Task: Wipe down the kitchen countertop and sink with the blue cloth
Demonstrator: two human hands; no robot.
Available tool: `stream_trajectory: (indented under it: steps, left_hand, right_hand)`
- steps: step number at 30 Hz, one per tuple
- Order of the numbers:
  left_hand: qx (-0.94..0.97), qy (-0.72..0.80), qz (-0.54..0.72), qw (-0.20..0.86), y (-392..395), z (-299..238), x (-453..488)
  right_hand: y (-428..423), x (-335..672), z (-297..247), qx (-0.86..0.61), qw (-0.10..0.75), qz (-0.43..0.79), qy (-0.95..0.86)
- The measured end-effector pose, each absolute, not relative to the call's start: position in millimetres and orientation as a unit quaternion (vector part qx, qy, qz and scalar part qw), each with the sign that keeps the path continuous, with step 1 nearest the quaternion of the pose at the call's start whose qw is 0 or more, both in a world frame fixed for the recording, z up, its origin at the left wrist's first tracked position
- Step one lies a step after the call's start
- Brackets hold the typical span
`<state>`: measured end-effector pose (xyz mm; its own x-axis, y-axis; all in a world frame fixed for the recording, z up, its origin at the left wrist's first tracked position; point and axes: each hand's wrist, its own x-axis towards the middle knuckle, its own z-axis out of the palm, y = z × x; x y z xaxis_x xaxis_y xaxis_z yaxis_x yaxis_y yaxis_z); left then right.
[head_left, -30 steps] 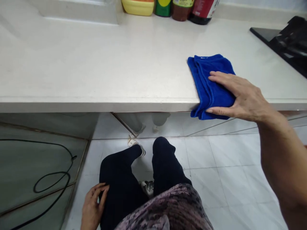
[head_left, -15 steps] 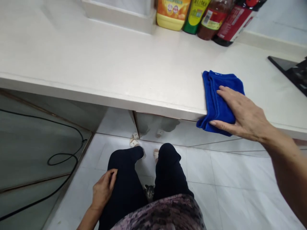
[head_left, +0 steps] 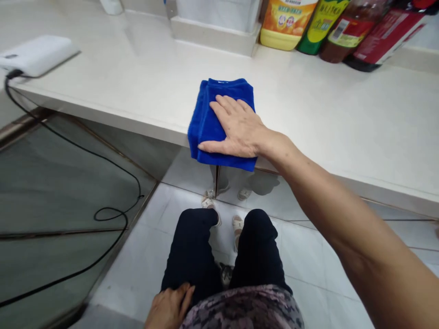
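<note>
My right hand (head_left: pixel 238 130) lies on a folded blue cloth (head_left: pixel 228 89), pressing it to the white countertop (head_left: pixel 147 87). Its fingers reach across the top of the cloth, and the thumb points left near the counter's front edge. Part of the cloth hangs over that edge. Down by my left thigh, my left hand (head_left: pixel 169 306) rests against the dark trousers (head_left: pixel 192 246) with its fingers loosely curled together. Nothing shows in it, though its lower part is cut off by the frame.
Along the back stand a yellow-orange bottle (head_left: pixel 288 23), a green-yellow bottle (head_left: pixel 322 25), a brown sauce bottle (head_left: pixel 348 32) and a red-labelled bottle (head_left: pixel 380 39). A white box-shaped device (head_left: pixel 43 55) with a black cable (head_left: pixel 99 157) lies left. A small furry animal (head_left: pixel 226 274) is between my legs.
My right hand has slid the blue cloth leftward along the counter's front edge. My left hand sits lower against the thigh. The view has turned left, bringing the white device into sight.
</note>
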<state>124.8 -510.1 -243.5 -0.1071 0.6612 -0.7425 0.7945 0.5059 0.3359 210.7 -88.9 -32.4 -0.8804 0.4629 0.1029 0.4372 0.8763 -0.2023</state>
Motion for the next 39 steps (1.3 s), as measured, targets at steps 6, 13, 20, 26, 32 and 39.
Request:
stream_trajectory:
  steps: [6,13,20,26,32,39]
  left_hand:
    - [0.503,0.687,0.052,0.522,-493.0,-238.3,175.3]
    - [0.591,0.675,0.069,0.436,-458.7,-263.1,190.3]
    - [0.568,0.778,0.234,0.133,-432.1,-309.4,74.2]
    - [0.491,0.823,0.246,0.145,-404.4,-345.2,29.6]
    - [0.465,0.821,0.306,0.124,-409.8,-359.4,32.2]
    - [0.496,0.788,0.324,0.169,-381.6,-347.8,36.0]
  right_hand:
    - [-88.9,201.6,-26.4,-0.230,0.067,0.108,-0.965]
    - [-102.6,287.6,-28.7,-0.230,0.084,0.044,-0.969]
    - [-119.7,406.6,-28.5,-0.328,0.096,-0.004,-0.940]
    - [-132.5,479.6,-31.5,-0.371,0.088,-0.044,-0.924]
    - [-132.3,512.3,-32.4,-0.415,0.066,-0.052,-0.906]
    - [-129.7,474.5,-28.2,-0.401,0.074,-0.055,-0.911]
